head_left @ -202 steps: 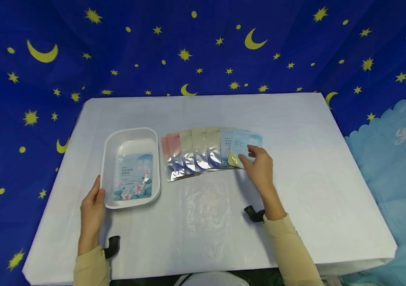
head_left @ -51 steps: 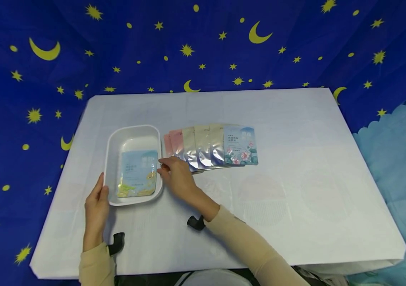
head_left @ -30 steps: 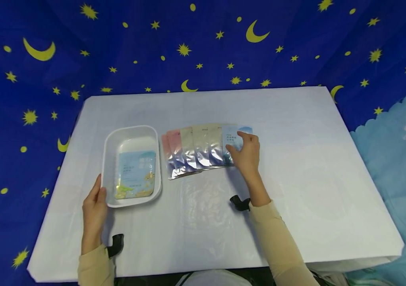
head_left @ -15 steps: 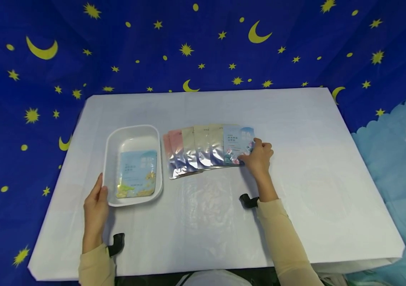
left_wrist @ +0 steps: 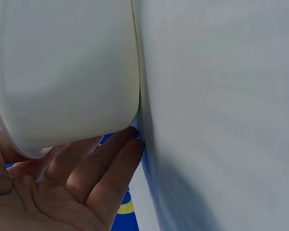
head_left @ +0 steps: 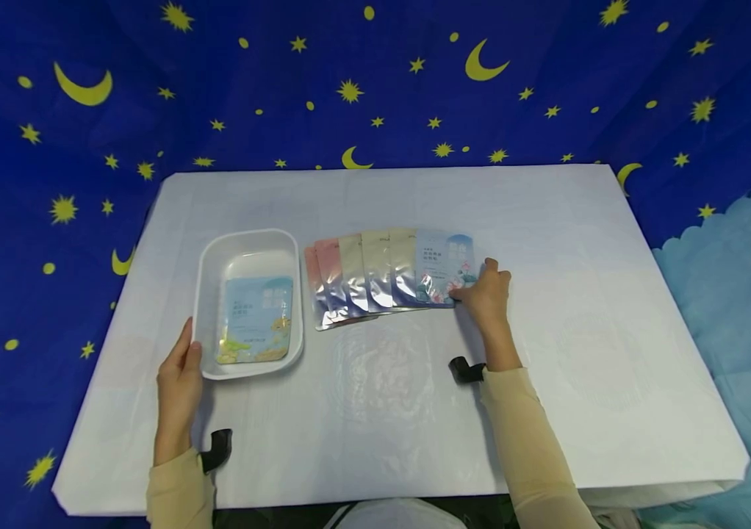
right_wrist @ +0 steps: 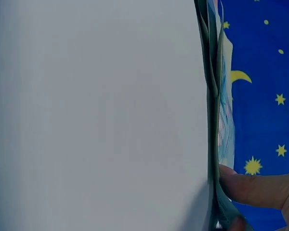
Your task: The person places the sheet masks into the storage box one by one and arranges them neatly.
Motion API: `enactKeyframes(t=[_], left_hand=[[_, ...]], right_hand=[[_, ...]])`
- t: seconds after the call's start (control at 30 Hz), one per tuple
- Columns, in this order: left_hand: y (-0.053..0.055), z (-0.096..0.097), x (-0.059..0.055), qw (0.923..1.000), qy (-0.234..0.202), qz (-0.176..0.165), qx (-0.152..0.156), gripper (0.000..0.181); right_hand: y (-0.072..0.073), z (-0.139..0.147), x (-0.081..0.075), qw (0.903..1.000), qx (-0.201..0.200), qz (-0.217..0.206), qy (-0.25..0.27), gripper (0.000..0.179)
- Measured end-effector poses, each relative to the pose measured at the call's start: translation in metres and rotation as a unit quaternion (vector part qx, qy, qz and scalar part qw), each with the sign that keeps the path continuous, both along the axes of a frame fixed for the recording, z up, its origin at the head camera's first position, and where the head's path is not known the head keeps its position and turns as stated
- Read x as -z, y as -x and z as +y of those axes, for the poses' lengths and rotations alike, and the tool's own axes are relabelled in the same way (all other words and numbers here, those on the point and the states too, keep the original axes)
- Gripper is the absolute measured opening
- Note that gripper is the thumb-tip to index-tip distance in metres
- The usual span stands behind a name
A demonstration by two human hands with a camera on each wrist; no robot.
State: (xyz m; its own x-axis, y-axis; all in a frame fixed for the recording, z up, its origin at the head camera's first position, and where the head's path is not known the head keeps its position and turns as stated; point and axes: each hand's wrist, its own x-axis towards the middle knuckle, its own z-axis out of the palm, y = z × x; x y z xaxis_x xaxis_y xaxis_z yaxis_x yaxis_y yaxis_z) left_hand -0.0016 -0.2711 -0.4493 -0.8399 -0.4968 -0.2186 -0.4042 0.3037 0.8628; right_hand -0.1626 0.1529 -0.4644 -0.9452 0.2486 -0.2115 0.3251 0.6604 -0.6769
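My left hand (head_left: 179, 382) grips the left side of a white plastic tray (head_left: 253, 258), thumb at the rim. In the left wrist view its fingers (left_wrist: 111, 168) lie against the tray's outer wall (left_wrist: 72, 72). A pale blue sachet (head_left: 256, 316) with a yellow-green pattern lies flat in the tray. At the right end of an overlapping row, my right hand (head_left: 488, 297) pinches the lower right corner of a light blue lotus sachet (head_left: 442, 253). The right wrist view has the thumb (right_wrist: 255, 187) on its face, a fingertip partly hidden below, and sachet edges (right_wrist: 212, 106) side-on.
Left of the blue sachet, the row holds silver-and-cream sachets (head_left: 375, 268) and pink ones (head_left: 329, 261). All stand on a white-covered table (head_left: 375, 441). A dark blue star curtain (head_left: 402, 81) hangs behind, a light blue cloth (head_left: 732, 353) at right.
The yellow-green-patterned sachet went from the row's right end into the tray, covering the lotus sachet there. My right hand then returned to the row's right end. The left hand stayed on the tray.
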Motion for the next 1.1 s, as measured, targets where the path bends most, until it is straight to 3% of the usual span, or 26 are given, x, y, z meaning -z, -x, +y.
enactKeyframes(t=[0.23,0.4,0.57,0.7,0.83,0.97,1.1], left_hand=[[0.000,0.000,0.000,1.0000,-0.002,-0.006,0.002,0.047],[0.000,-0.001,0.000,1.0000,-0.003,-0.006,0.002,0.047],[0.000,-0.001,0.000,1.0000,-0.005,-0.004,0.001,0.047],[0.000,-0.001,0.001,1.0000,-0.005,-0.005,0.003,0.047],[0.001,-0.001,0.001,0.9999,-0.006,-0.009,0.003,0.047],[0.000,-0.001,0.001,0.9999,-0.008,-0.011,0.005,0.048],[0.000,-0.001,0.001,0.9999,-0.009,-0.009,0.007,0.047]], right_hand=[[-0.001,0.011,0.000,0.9990,-0.006,-0.032,-0.031,0.082],[-0.003,0.016,0.001,0.9990,-0.003,-0.030,-0.033,0.058],[-0.004,0.021,0.002,0.9998,0.009,-0.019,-0.002,0.034],[-0.005,0.024,0.003,0.9961,0.045,0.002,0.076,0.027],[-0.006,0.023,0.002,0.9756,0.101,0.047,0.189,0.025],[-0.009,0.017,-0.004,0.9395,0.142,0.112,0.291,0.026],[-0.014,0.004,-0.014,0.9081,0.146,0.177,0.350,0.025]])
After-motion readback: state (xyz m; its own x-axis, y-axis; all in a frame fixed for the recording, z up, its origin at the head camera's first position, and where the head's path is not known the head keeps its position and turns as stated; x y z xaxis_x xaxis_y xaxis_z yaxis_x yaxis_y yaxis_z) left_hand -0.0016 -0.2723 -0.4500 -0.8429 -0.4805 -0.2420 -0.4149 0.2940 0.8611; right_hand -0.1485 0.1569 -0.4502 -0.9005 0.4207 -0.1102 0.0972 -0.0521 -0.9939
